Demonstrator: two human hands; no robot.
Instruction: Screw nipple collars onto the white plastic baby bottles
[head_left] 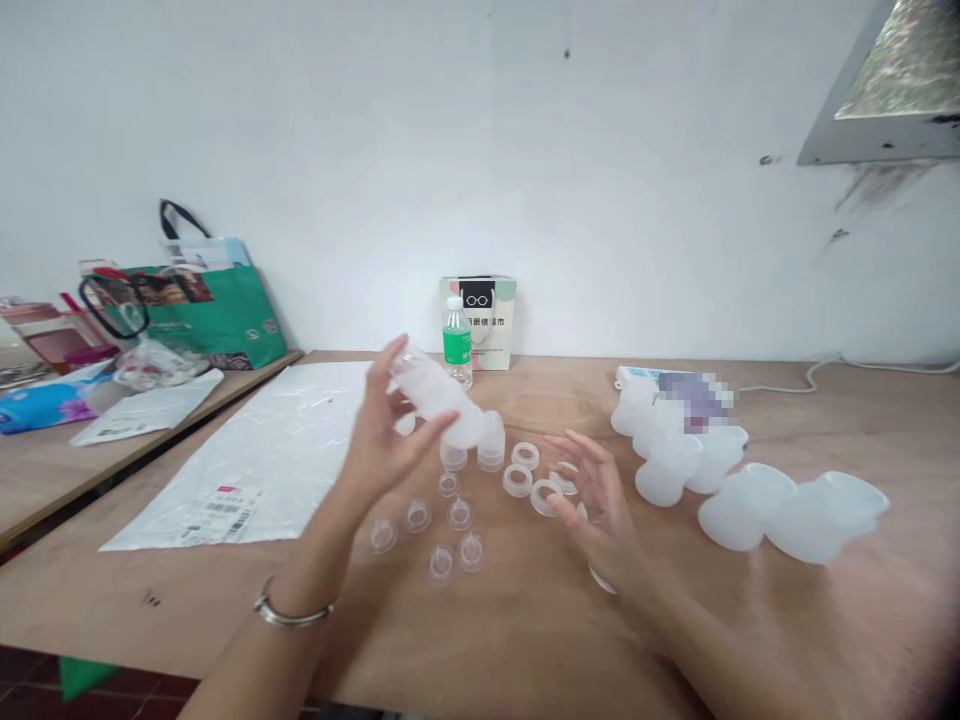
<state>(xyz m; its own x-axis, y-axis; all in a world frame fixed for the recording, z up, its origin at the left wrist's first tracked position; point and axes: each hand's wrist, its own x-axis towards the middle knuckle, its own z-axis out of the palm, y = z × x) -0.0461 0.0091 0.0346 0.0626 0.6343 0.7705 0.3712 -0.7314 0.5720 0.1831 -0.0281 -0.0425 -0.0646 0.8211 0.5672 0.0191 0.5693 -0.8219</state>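
Far left: one pink container (41, 335), at the frame's edge; one green bag (240, 315), holding packets hard to identify, its pale lettering too blurred to read. One white mailing bag (300, 420), flat on the table (525, 640); printed label (225, 510) with barcode, text illegible. Left hand (382, 440), wearing a bracelet (292, 612): fingers and thumb around one tilted frosted bottle (435, 385), above the table; contents cannot be made out. Below it, clear domed pieces (418, 516); behind, partly hidden, two clear cups (491, 445). One capped water bottle (457, 345), green label, covers part of a paper bag (499, 340): glasses emblem, characters 眼镜 and 市 readable. White rings (517, 491), some obscured by the right hand (600, 505); its grip wide, contact uncertain. Far right: frosted vessels (739, 510), overlapping, contents indistinct; one white box (637, 375) behind, partly pixelated; one cable (810, 380), running out of frame.
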